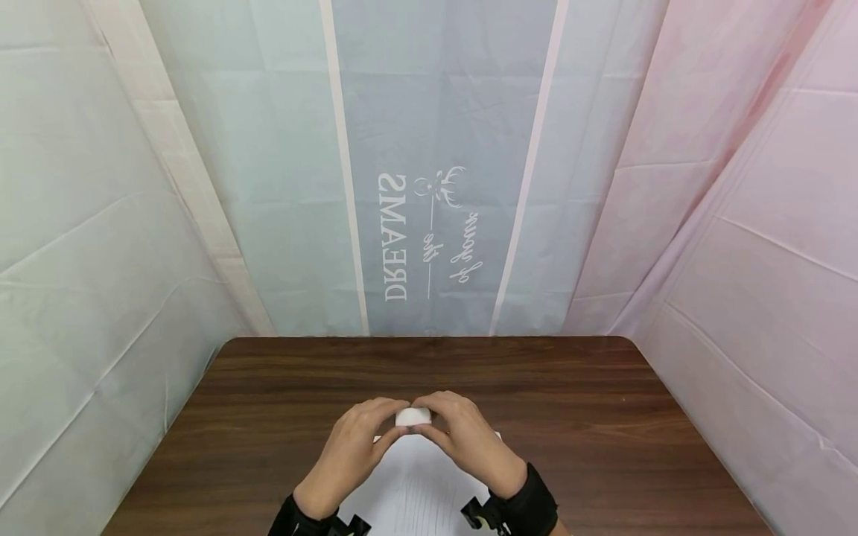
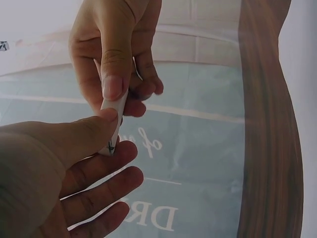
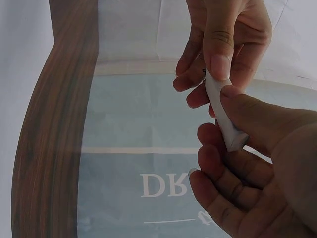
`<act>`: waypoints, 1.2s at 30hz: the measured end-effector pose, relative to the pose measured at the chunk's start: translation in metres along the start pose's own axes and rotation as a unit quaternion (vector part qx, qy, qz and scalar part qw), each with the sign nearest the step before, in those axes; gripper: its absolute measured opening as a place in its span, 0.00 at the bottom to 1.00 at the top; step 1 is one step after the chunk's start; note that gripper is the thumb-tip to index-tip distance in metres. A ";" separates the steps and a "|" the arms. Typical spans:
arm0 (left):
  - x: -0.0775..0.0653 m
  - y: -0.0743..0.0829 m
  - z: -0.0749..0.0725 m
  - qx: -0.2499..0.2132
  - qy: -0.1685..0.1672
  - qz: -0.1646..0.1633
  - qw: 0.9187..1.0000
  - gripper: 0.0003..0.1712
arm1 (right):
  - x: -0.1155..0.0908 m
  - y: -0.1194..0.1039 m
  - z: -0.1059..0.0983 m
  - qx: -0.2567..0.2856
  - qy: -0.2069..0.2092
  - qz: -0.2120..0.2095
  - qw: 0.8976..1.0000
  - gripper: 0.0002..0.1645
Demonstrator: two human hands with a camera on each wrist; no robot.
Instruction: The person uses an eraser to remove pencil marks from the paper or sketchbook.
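Observation:
A small white strip-like piece (image 1: 412, 418) with a curved upper edge is held up between both hands over the front of the table. My left hand (image 1: 351, 447) pinches its left end between thumb and fingers. At the other end, my right hand (image 1: 472, 439) grips it the same way. In the left wrist view the piece (image 2: 119, 106) looks narrow, with a small dark mark near one end. From the right wrist, the piece (image 3: 221, 106) shows a long pale side and an angled end; fingers cover parts of it.
Below the hands, a white sheet (image 1: 418, 484) with thin lines lies on the dark wooden table (image 1: 603, 424). Pale fabric (image 1: 295, 186) with mirrored lettering hangs behind the table, and more cloth hangs along both sides. Each wrist wears a black strap (image 1: 532, 499).

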State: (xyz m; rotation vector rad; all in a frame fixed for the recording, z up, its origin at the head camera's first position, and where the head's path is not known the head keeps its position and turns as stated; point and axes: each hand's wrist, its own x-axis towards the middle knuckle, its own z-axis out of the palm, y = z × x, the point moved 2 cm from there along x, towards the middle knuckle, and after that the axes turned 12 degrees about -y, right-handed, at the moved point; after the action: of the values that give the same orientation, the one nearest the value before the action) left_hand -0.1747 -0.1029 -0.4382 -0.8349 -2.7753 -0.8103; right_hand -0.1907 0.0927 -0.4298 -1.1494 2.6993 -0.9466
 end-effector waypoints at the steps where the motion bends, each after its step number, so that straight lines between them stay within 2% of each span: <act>1: 0.000 -0.001 0.000 0.003 0.000 -0.002 1.000 0.20 | 0.000 0.001 0.000 0.002 -0.001 0.001 1.000 0.16; 8: 0.000 -0.006 0.000 0.008 -0.003 -0.026 1.000 0.22 | -0.002 0.008 -0.001 0.014 -0.012 0.023 1.000 0.16; 16: 0.000 -0.013 0.003 -0.006 -0.027 -0.054 0.998 0.22 | -0.004 0.009 -0.004 0.018 0.001 0.023 1.000 0.15; 28: 0.000 -0.034 0.015 -0.018 -0.057 -0.086 0.994 0.21 | -0.005 0.008 -0.009 -0.001 0.017 0.029 0.999 0.16; 36: -0.003 -0.043 0.021 -0.027 -0.082 -0.114 0.990 0.21 | -0.004 0.008 -0.010 0.011 0.016 0.030 0.999 0.16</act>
State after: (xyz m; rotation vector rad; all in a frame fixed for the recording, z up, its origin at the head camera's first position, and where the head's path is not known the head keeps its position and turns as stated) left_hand -0.1950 -0.1230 -0.4764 -0.6264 -3.0486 -0.8946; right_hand -0.1960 0.1047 -0.4274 -1.0519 2.7250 -0.9912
